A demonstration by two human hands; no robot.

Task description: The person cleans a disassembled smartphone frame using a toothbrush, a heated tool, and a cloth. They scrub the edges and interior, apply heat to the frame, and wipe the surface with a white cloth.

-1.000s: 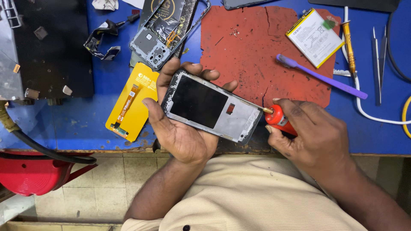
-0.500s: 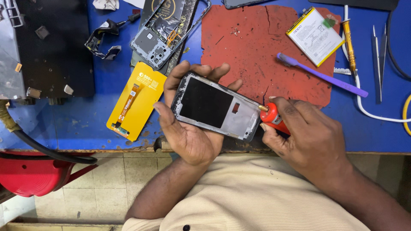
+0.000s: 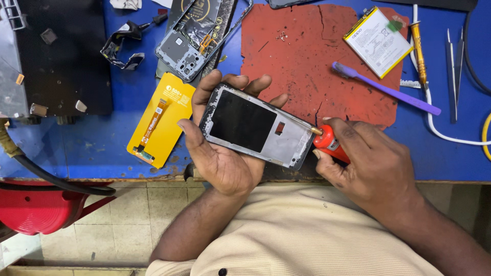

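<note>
Cradling an opened phone frame [image 3: 255, 128] in the left hand [image 3: 225, 153], fingers wrapped round its far edge, thumb hooked over the near side, frame tilted just above the bench edge. Pinching a small red tube [image 3: 331, 145] tight in the right hand [image 3: 368, 163], metal tip touching the frame's right end. Sitting behind all that: a worn red mat [image 3: 307, 56], with a battery [image 3: 378, 41] and a purple brush [image 3: 383, 88] lying on it. Lying just left of the hand: a yellow card [image 3: 161, 120] with a flex cable. Further back, a grey back cover [image 3: 197, 38] on the blue bench [image 3: 102, 148].
</note>
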